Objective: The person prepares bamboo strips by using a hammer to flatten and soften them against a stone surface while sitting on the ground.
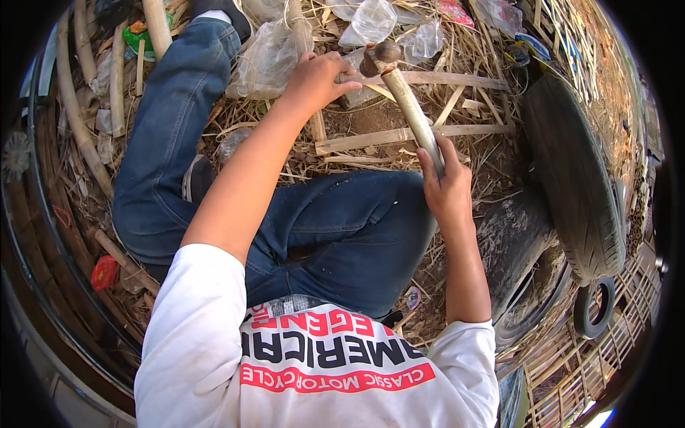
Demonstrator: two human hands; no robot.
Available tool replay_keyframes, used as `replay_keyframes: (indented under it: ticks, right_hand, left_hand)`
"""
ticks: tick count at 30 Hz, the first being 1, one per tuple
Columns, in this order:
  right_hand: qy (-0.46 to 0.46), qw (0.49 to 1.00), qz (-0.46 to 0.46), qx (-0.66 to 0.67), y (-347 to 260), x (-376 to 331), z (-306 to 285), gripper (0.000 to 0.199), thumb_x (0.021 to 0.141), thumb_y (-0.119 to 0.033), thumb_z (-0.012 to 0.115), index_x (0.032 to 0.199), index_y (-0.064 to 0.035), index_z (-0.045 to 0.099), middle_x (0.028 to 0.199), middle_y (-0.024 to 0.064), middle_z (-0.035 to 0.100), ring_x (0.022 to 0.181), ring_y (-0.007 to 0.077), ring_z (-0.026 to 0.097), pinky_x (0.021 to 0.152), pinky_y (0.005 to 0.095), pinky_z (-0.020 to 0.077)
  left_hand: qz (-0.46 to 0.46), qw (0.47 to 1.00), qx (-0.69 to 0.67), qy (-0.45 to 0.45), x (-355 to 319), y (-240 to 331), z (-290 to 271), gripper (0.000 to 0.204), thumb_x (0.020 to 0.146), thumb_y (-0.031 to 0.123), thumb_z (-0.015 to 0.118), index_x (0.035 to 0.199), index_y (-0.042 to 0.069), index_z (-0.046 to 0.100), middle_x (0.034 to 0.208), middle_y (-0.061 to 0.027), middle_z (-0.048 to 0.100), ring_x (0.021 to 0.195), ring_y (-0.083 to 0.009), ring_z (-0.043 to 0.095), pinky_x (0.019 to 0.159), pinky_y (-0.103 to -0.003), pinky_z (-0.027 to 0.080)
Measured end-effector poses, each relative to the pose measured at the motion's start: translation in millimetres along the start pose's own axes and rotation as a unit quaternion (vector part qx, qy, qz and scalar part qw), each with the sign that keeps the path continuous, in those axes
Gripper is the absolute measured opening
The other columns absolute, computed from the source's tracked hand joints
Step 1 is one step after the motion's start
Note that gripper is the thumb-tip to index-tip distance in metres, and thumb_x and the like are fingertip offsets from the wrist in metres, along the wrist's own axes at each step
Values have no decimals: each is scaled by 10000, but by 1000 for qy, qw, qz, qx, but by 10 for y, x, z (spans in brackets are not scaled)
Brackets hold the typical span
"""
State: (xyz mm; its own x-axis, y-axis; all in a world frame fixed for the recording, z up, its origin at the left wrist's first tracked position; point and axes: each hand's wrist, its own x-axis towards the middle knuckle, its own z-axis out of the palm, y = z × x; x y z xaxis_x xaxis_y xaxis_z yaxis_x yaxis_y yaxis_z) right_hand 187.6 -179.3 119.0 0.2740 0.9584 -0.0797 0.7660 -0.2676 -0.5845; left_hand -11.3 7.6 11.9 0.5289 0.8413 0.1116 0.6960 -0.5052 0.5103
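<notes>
My right hand (448,185) is wrapped round the pale wooden handle of a hammer (410,103). The hammer's rusty brown head is raised at the far end, just right of my left hand (319,82). That left hand rests over a bamboo pole (317,127), its thumb and fingers bent toward each other near the end of an upper bamboo slat (457,78). Whatever lies between those fingertips is too small to make out. A lower bamboo slat (399,138) runs from the pole toward the right, below the hammer head.
Two worn tyres (571,178) stand and lean at the right, with a small black ring (594,308) beside them. Clear plastic bags (267,60) and straw litter the ground ahead. Bamboo poles (71,107) lie at the left. My bent legs (342,221) frame the near side.
</notes>
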Motion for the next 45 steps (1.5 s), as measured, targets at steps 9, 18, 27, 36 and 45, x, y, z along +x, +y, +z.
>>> replay_keyframes:
  ticks: [9,18,27,36,45]
  right_hand:
    - [-24,995,-11,-96,-84,82,77,366,944,-213,636,1256,-50,537,799,278,651,755,461,654,599,485,501]
    - [0,998,-4,-63,-116,80,96,353,948,-219,630,1255,-72,537,790,266,660,752,454,655,598,497,507]
    - [31,995,-92,-9,-117,87,59,311,952,-206,622,1209,-42,559,760,259,651,712,453,647,578,495,490]
    - [27,998,-60,-17,-44,22,66,328,957,-199,619,1232,-30,561,771,273,648,763,446,659,603,471,511]
    - [25,998,-53,-28,-45,5,105,360,953,-212,632,1242,-6,566,763,274,643,739,440,657,590,439,509]
  left_hand:
    - [36,999,2,-1,-15,-89,57,360,786,475,747,966,163,749,992,3,664,885,-285,587,894,-387,465]
    - [66,997,5,42,-14,-136,64,330,792,414,757,940,119,750,892,-21,628,843,-239,613,886,-395,475]
    - [55,998,17,24,0,-150,62,394,773,480,749,967,137,747,959,-15,641,877,-259,603,902,-385,457]
    - [66,997,9,27,7,-181,111,378,758,450,769,981,145,748,945,-26,642,896,-253,631,928,-415,447]
    - [87,994,22,55,70,-200,210,402,745,474,774,1001,165,744,925,-18,648,916,-232,633,959,-443,415]
